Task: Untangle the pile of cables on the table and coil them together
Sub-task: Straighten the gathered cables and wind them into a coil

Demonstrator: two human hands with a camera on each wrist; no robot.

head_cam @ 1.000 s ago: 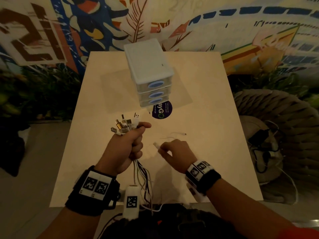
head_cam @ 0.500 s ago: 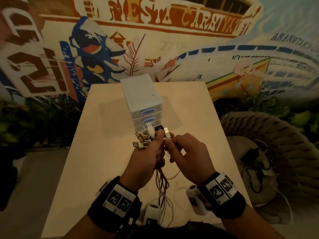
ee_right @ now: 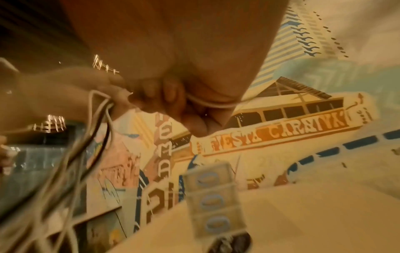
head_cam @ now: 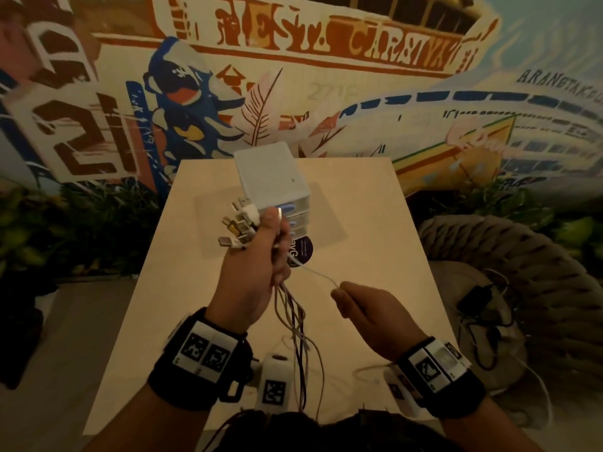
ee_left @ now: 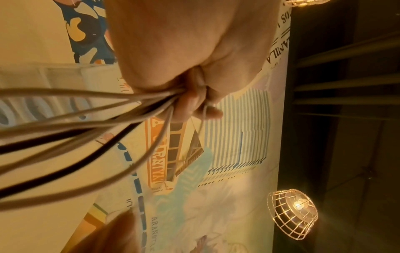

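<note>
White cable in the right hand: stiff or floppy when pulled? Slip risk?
Probably floppy: the white cable bends between the left hand and right hand, and the bundled cables below the left fist droop in loose curves. Likely light: a fingertip pinch holds it. It looks thin and smooth, so it may slide through that pinch.

We're in a café-style lounge: a painted mural wall (head_cam: 326, 76), wire-cage pendant lamps (ee_left: 292, 214), a woven rope seat (head_cam: 522, 272) beside a pale table (head_cam: 375, 223).
</note>
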